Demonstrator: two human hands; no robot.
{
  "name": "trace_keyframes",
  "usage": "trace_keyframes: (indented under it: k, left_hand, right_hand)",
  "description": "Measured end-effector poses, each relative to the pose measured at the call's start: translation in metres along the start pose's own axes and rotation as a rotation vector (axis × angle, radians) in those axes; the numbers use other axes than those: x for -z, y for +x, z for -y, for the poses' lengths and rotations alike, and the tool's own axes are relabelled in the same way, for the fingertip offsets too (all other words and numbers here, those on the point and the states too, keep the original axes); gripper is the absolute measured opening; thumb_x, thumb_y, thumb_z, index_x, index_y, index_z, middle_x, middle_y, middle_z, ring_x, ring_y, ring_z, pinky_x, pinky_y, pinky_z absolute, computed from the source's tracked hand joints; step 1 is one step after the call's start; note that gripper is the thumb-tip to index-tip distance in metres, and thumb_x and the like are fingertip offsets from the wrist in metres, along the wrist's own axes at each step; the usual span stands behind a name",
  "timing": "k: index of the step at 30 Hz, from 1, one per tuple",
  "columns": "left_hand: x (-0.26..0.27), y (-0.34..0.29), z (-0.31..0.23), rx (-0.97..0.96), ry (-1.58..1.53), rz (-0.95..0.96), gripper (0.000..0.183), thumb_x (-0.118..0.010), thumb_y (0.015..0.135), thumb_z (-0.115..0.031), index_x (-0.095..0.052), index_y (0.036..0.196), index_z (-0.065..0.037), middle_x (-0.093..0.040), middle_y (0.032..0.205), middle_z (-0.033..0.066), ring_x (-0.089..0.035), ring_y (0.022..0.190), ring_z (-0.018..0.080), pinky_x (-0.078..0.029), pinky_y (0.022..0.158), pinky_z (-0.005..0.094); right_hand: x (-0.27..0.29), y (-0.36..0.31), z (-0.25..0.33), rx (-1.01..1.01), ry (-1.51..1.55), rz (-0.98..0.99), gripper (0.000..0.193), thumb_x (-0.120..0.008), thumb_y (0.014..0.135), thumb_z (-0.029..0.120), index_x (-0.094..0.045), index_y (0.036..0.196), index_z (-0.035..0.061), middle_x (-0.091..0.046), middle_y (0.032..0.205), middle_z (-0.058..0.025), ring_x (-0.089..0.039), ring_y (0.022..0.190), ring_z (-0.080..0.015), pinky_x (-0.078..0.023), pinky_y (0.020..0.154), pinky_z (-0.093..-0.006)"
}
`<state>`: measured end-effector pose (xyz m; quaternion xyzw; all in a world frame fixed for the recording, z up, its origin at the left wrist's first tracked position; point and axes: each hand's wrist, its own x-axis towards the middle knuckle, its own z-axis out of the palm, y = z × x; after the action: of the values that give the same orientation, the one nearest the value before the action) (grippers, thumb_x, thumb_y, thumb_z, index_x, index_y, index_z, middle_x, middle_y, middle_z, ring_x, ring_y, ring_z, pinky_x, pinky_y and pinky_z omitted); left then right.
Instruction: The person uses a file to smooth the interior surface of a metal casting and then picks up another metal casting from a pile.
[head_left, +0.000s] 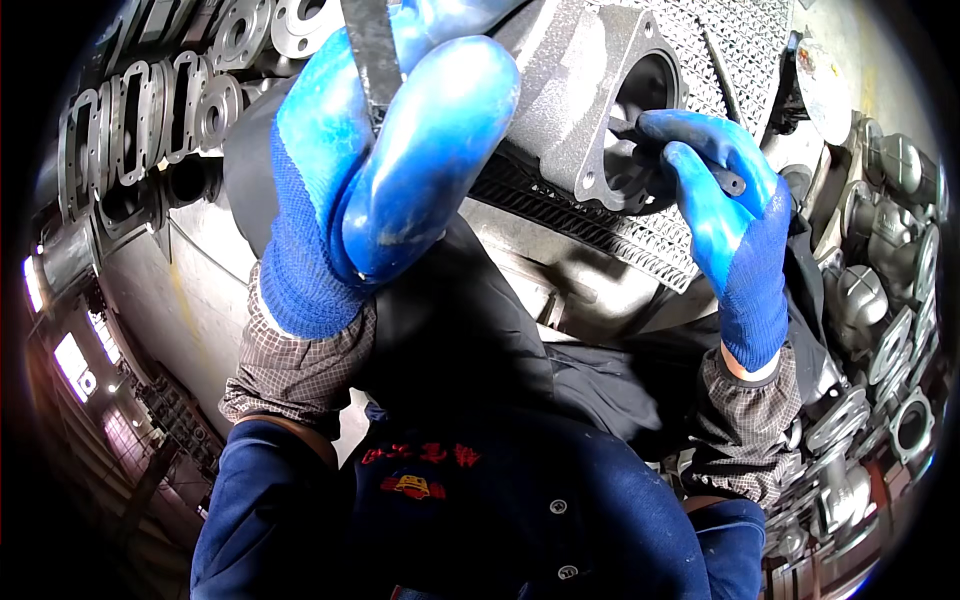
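L hand [390, 150] grips flat metal bar [372, 50] left of grey casting [590, 100]; R hand [715, 190] pinches dark rod [680, 150] at its bore. Prob. cleaning step; next needs steady aim.

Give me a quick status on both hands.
Left hand gripping flat metal bar. Right hand holding dark rod at grey casting. Nothing between them.

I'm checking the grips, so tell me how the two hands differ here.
The left hand is raised close to the camera and looks large, closed around a flat dark bar. The right hand sits farther off, pinching a thin dark tool at the opening of the grey casting. Both wear blue gloves.
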<state>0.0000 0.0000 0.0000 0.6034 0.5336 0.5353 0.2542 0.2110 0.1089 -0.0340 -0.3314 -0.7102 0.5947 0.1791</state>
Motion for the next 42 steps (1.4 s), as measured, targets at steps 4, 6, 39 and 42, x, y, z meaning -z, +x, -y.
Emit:
trace_keyframes:
  k: [4,6,39,42]
  left_hand:
    - [-0.005,-0.002,-0.006,0.083,-0.005,-0.055,0.056,-0.054,0.094,-0.032,-0.048,0.130,0.010,-0.049,0.134,0.0227,-0.045,0.127,0.0299,-0.029,0.110,0.0414]
    - [-0.007,-0.002,-0.007,0.116,0.020,-0.059,0.053,-0.053,0.095,-0.029,-0.048,0.130,0.010,-0.049,0.133,0.0225,-0.046,0.126,0.0295,-0.029,0.110,0.0410]
    - [-0.002,0.003,0.001,-0.031,0.134,-0.015,0.060,-0.049,0.093,-0.038,-0.050,0.129,0.010,-0.048,0.136,0.0224,-0.044,0.128,0.0301,-0.029,0.110,0.0414]
    - [-0.006,0.006,-0.008,0.015,0.132,-0.006,0.060,-0.050,0.093,-0.039,-0.051,0.128,0.010,-0.048,0.136,0.0222,-0.044,0.128,0.0297,-0.030,0.110,0.0412]
  right_hand:
    - [0.001,-0.002,0.003,0.047,-0.035,-0.067,0.018,-0.056,0.089,0.000,-0.064,0.105,-0.0034,-0.068,0.094,-0.0110,-0.064,0.083,-0.0116,-0.052,0.072,-0.0229]
    - [0.003,-0.003,0.004,0.041,-0.077,-0.057,0.018,-0.056,0.089,0.000,-0.064,0.104,-0.0035,-0.068,0.093,-0.0104,-0.064,0.082,-0.0112,-0.052,0.071,-0.0229]
    - [-0.013,0.010,0.002,0.390,-0.357,-0.050,0.017,-0.063,0.081,0.004,-0.066,0.097,-0.0006,-0.064,0.076,-0.0115,-0.058,0.059,-0.0136,-0.047,0.055,-0.0254]
    - [-0.009,0.004,0.008,0.256,-0.251,-0.001,0.019,-0.058,0.087,0.001,-0.063,0.104,-0.0039,-0.067,0.093,-0.0082,-0.060,0.072,-0.0085,-0.049,0.066,-0.0228]
